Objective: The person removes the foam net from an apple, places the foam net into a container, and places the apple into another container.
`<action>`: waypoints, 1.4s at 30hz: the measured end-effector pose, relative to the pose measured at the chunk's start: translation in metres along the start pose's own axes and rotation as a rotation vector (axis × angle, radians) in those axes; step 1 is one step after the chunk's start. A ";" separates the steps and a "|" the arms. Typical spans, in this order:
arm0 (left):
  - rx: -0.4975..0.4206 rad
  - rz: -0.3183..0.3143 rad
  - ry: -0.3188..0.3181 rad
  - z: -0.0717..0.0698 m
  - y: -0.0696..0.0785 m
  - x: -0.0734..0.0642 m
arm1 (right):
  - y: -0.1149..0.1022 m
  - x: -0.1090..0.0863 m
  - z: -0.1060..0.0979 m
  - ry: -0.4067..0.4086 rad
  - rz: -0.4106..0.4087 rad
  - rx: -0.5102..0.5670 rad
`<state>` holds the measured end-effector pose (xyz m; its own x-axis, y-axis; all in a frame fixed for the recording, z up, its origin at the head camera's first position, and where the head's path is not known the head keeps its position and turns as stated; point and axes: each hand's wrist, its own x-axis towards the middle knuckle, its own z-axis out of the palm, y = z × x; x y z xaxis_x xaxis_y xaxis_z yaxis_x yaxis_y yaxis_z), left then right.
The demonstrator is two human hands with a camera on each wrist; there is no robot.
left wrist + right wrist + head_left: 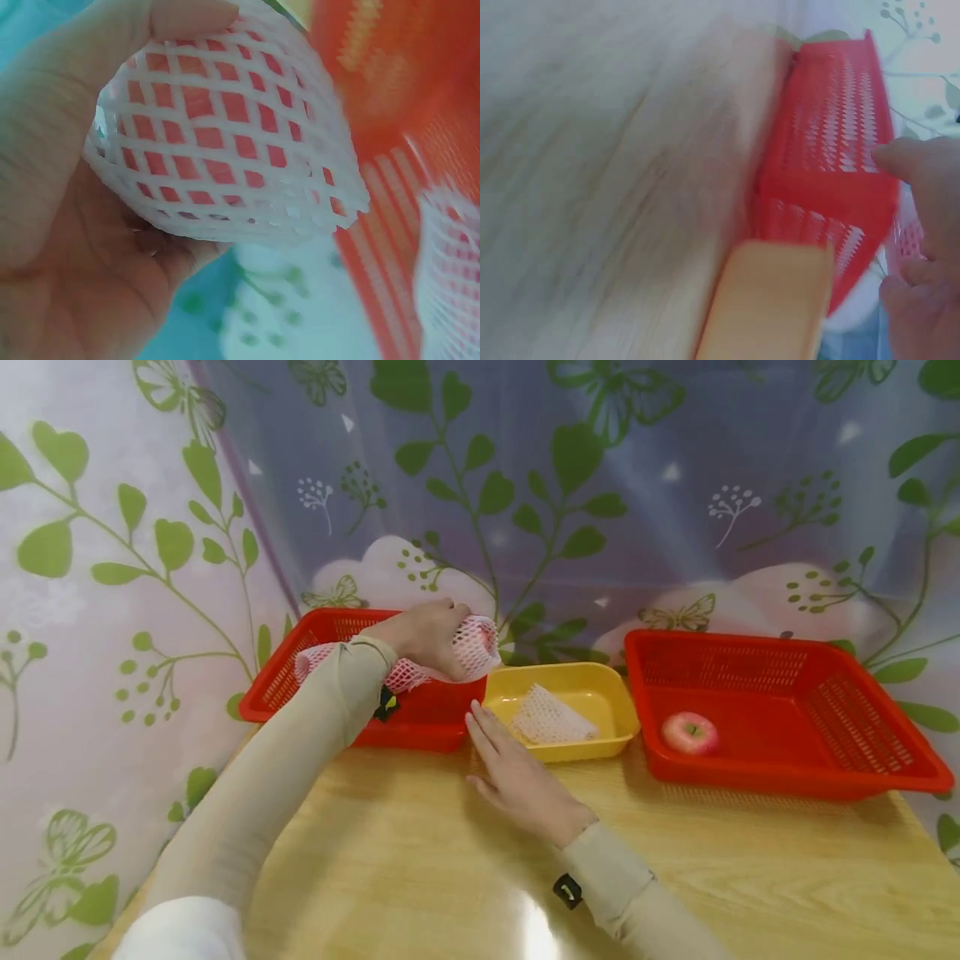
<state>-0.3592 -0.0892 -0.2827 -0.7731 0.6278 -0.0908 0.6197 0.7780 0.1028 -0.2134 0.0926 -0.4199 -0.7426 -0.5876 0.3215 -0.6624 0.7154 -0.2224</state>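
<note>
My left hand point(427, 639) grips an apple in a white foam net sleeve point(477, 647) above the left red basket point(420, 731). In the left wrist view, red skin shows through the mesh, with the thumb and fingers around the netted apple point(225, 142). Other netted fruits point(405, 677) lie in that basket, partly hidden by the arm. Near the front left corner of the yellow tray point(618, 739), my right hand point(521, 781) holds nothing, its fingers extended. A loose foam net point(551, 717) lies in the tray.
A larger red basket point(765, 727) stands at the right with one bare apple point(690, 733) in its left front corner. The yellow tray sits between the two baskets on the wooden table point(450, 860). A patterned curtain point(525, 485) hangs close behind them.
</note>
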 end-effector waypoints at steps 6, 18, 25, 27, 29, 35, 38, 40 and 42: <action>-0.028 0.158 0.000 0.007 0.061 -0.030 | 0.016 -0.053 -0.027 0.082 0.106 0.026; -0.046 0.243 -0.085 0.123 0.139 -0.054 | 0.031 -0.126 -0.057 0.318 0.313 0.103; -0.065 0.173 0.022 0.157 0.139 -0.061 | 0.022 -0.143 -0.053 0.391 0.271 0.156; -0.086 0.161 0.023 0.161 0.140 -0.063 | 0.021 -0.148 -0.051 0.397 0.283 0.171; -0.129 0.148 0.008 0.165 0.141 -0.064 | 0.021 -0.152 -0.048 0.378 0.289 0.192; -0.214 0.122 -0.023 0.173 0.146 -0.068 | 0.018 -0.160 -0.039 0.257 0.317 0.268; -0.206 0.095 -0.044 0.176 0.150 -0.069 | 0.015 -0.163 -0.037 0.224 0.367 0.295; -0.195 0.066 -0.057 0.176 0.153 -0.070 | 0.014 -0.164 -0.037 0.208 0.393 0.316; -0.170 0.032 -0.056 0.177 0.156 -0.070 | 0.012 -0.165 -0.037 0.195 0.415 0.327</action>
<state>-0.1842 -0.0075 -0.4353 -0.7417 0.6559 -0.1399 0.6081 0.7457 0.2722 -0.0951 0.2123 -0.4417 -0.9360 -0.1788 0.3032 -0.3377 0.6991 -0.6302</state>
